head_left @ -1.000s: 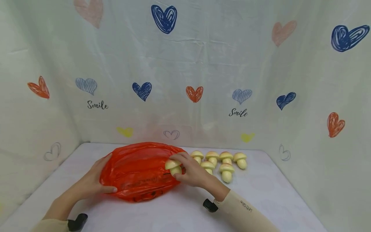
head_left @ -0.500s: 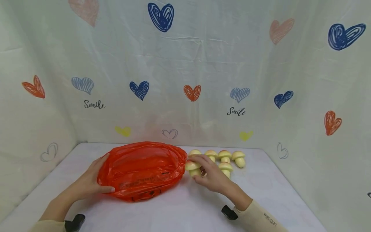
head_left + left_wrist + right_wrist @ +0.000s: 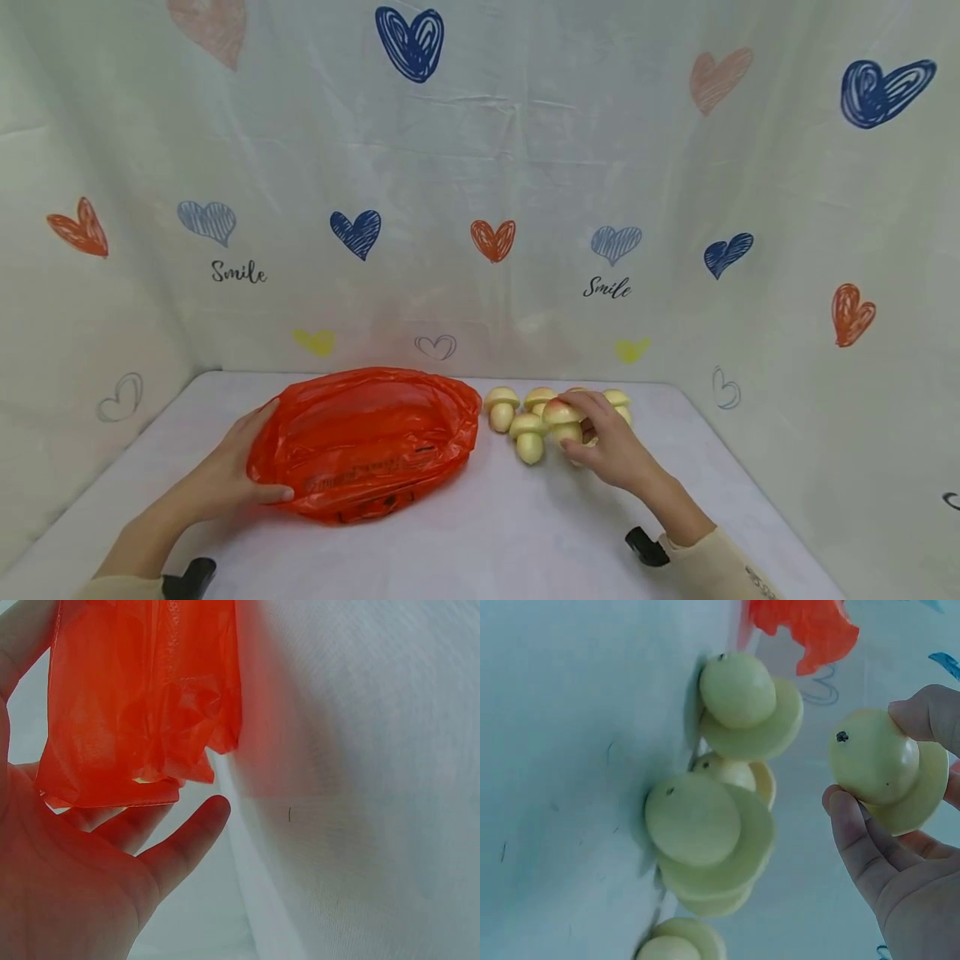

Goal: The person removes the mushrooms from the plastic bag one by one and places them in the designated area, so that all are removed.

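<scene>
A red plastic bag (image 3: 367, 446) lies puffed up on the table in the head view. My left hand (image 3: 228, 475) rests at its left end, thumb near the front and fingers behind. In the left wrist view the left hand (image 3: 82, 881) has its thumb spread, with the fingers partly hidden by the bag. To the bag's right, my right hand (image 3: 618, 446) pinches a pale yellow toy mushroom (image 3: 562, 421) with a reddish top. The right wrist view shows this mushroom (image 3: 874, 761) held between thumb and fingers, clear of the table, stem end toward the camera.
Several more toy mushrooms stand on the white-covered table (image 3: 480, 550), including a front one (image 3: 529, 437) and a back left one (image 3: 501, 408). Others are partly hidden by my right hand. A white curtain (image 3: 420, 292) printed with hearts encloses the back and sides.
My right hand has carried the mushroom from the bag's right end rightward, over the standing mushrooms. The left hand stays on the bag. The head view has shifted slightly.
</scene>
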A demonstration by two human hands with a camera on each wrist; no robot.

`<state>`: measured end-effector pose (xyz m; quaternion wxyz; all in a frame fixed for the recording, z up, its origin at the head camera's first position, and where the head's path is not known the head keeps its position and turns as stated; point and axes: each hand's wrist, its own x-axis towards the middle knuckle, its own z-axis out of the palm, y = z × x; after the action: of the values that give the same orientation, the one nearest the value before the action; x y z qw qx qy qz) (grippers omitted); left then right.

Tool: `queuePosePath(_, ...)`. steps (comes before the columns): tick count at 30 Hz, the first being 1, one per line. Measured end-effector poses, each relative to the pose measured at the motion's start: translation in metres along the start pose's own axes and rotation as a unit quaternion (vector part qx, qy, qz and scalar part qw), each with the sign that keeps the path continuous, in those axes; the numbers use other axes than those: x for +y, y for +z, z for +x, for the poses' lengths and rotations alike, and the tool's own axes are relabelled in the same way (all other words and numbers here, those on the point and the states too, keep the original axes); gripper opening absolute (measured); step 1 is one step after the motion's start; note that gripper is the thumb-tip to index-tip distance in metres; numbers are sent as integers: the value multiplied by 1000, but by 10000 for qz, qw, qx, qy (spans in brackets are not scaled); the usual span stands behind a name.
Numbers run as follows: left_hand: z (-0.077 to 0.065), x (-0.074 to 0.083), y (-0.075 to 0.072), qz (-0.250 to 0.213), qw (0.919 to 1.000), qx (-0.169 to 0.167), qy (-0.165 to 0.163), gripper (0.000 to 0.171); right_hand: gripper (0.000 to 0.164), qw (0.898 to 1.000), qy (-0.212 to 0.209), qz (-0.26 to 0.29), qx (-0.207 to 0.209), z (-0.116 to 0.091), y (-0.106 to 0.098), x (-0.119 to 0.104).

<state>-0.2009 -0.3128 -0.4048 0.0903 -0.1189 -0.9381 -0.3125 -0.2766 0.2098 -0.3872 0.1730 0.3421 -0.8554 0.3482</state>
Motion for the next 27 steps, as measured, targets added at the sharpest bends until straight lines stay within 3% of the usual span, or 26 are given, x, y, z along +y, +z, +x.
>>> queuePosePath(12,1,1,-1,-65,10000,5,32,123,59,9961,598,-537,354,-18,-27,43)
queuePosePath(22,0,1,0,-56,10000,-33,-23,123,59,9920,861,-896,213,-27,-32,65)
queuePosePath(27,0,0,-1,-49,10000,-26,-5,123,59,9886,1185,-926,-17,-31,-32,73)
